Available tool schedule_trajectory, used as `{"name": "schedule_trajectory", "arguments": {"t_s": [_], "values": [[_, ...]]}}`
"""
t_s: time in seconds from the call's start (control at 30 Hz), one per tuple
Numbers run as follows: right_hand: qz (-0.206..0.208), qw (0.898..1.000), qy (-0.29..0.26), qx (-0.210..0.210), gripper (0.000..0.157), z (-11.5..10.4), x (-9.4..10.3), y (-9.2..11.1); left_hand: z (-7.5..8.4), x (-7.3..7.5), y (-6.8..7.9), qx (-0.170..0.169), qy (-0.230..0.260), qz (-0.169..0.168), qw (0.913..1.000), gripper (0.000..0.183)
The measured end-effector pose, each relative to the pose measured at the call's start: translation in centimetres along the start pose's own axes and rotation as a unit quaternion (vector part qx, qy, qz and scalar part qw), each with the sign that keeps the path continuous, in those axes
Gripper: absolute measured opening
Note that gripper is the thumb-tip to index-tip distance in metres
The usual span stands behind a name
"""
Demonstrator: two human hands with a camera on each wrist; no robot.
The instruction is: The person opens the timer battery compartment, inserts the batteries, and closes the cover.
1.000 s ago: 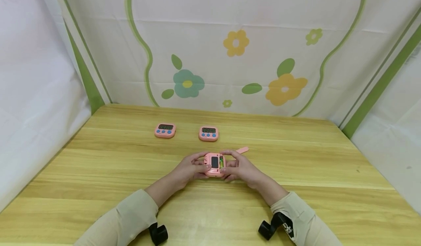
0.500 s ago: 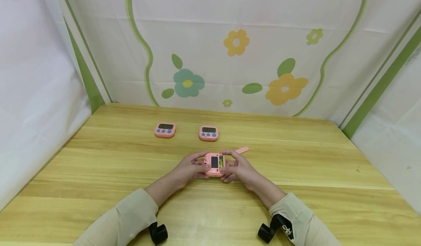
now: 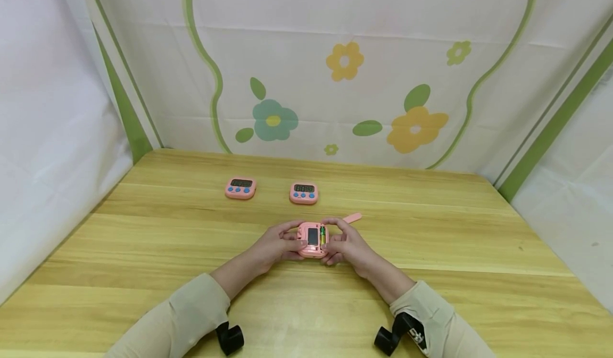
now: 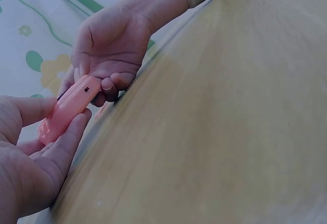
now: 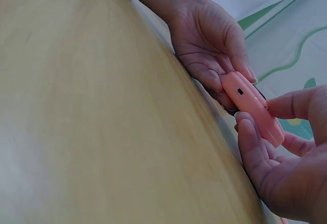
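Note:
Between both hands, a pink digital timer [image 3: 312, 236] is held with its back facing up, a dark rectangle in its middle. Along its right side the battery slot is uncovered, and a green-and-gold battery [image 3: 323, 235] lies in it. My left hand [image 3: 275, 249] grips the timer's left side, thumb on the back and fingers beneath. On the other side my right hand [image 3: 351, 247] holds it, with the thumb at the slot's near end and the index finger at its far end. A slim pink battery cover [image 3: 353, 218] lies on the table just beyond the right hand.
Two more pink timers, one at the left [image 3: 240, 188] and one nearer the middle [image 3: 304, 193], lie face up with blue buttons behind the hands. The wooden table [image 3: 191, 230] ends at a white flowered cloth [image 3: 311, 92].
The hands and the timer stay almost in place. Slightly more of the battery shows in the slot, and the right forearm has shifted a little to the left.

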State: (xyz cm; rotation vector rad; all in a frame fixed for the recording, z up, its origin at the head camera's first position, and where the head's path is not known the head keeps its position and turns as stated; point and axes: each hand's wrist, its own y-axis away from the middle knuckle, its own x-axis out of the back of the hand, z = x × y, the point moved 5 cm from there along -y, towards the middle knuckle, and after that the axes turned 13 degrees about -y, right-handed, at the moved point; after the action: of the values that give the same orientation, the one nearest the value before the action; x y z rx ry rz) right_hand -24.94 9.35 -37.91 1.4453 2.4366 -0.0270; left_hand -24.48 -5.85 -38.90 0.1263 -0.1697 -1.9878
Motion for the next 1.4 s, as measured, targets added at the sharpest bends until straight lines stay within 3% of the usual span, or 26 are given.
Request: {"name": "schedule_trajectory", "arguments": {"t_s": [0.6,0.77,1.07,1.4], "values": [[0.002,1.0,0.006,0.0,0.054,-0.2,-0.3,-0.2,-0.1,0.4,0.0,0.011,0.006,0.019,0.9997,0.056],[0.014,0.999,0.048,-0.003,0.052,-0.5,0.3,-0.3,-0.1,0.3,0.0,0.011,0.01,0.021,0.9997,0.056],[0.046,0.992,0.108,0.041,0.041,-3.0,2.8,0.0,-0.1,0.2,0.0,0.017,0.019,0.02,0.9995,0.055],[0.091,0.974,0.185,0.092,0.039,-5.5,7.8,-0.2,0.1,0.2,0.1,0.014,0.013,0.016,0.9997,0.055]]}}
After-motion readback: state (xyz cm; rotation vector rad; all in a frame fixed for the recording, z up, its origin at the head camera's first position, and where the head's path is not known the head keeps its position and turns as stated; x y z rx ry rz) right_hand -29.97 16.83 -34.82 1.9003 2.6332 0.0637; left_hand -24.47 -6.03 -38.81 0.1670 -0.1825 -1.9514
